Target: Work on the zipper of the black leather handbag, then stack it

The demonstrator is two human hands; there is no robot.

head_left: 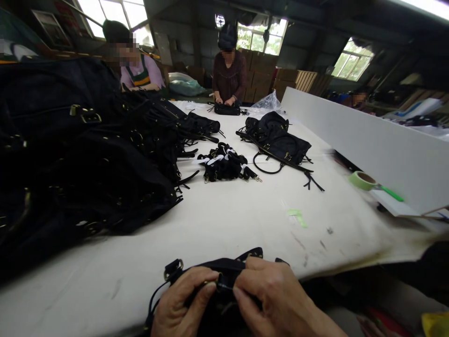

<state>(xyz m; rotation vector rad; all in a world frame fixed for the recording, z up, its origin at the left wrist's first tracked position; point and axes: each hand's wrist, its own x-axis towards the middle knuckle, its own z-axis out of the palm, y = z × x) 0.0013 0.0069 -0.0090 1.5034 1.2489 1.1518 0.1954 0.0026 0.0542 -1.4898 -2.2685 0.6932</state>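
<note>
At the near edge of the white surface [224,220], both hands close on one black bag [224,274]. The left hand [180,306] has a narrow grip, thumb and forefinger pinched on the bag's dark edge beside a small metal fitting. The right hand [277,299] meets it from the right, fingertips pressed to the same spot, so the two grips almost touch. The bag lies partly over the surface's near edge, and a strap end with a brass buckle [173,269] sticks up at its left.

Farther out, on the left, a big heap of black bags [87,154] covers much of the surface. Near the middle lies a bundle of black straps [224,164] tied with white bands. Just right of it and a little farther off sits another black bag [275,138], its handle loop lying flat on the surface. On the right, a roll of green tape [363,180] rests by a white board [368,145] standing on edge, and small green tape scraps [297,216] stick to the surface nearer in.

At the far end, one person [229,75] stands with hands on a small black bag [227,109], and another person [135,65] sits at the far left behind the heap.
</note>
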